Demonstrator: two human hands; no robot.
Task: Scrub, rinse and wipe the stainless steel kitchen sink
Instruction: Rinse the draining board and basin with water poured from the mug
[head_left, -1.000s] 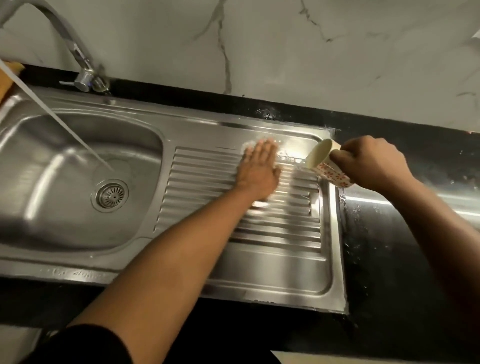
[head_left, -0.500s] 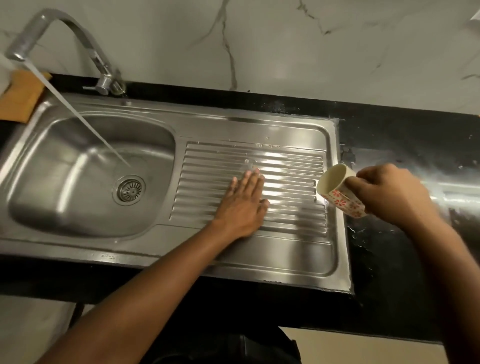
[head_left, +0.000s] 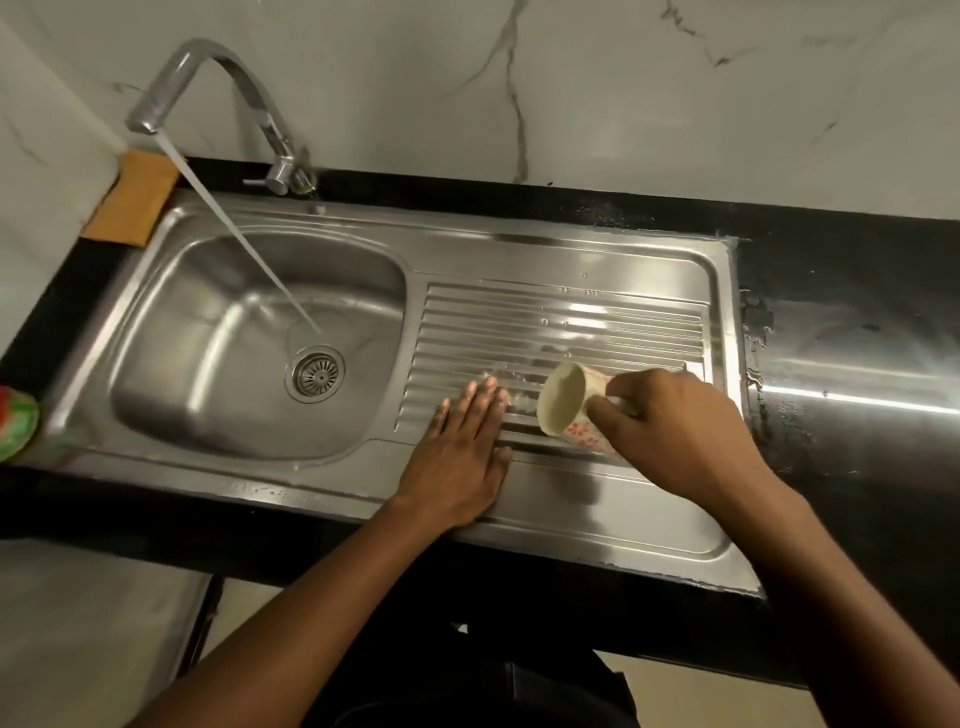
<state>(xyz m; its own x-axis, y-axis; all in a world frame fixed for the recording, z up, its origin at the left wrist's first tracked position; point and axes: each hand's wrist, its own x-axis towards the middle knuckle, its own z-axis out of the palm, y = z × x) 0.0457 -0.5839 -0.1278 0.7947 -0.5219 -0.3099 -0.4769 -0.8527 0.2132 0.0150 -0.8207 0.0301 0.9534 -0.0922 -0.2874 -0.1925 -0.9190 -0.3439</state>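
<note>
our left hand (head_left: 460, 457) slid down to the sink's (head_left: 613, 525) front edge, flat and open, to rub it. our right hand (head_left: 675, 436) holds the cup (head_left: 563, 397), tipped to pour rinse water there.

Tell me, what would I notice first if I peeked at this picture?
Probably the tap at the back left, pouring a slanting stream into the shiny sink. Then the right hand tipping a flowery cup over the ridged draining board, beside the left hand lying flat.

Basin (head_left: 208, 364) open except the water stream (head_left: 244, 244); far drainboard ribs (head_left: 597, 322) free beyond cup (head_left: 569, 405).
</note>
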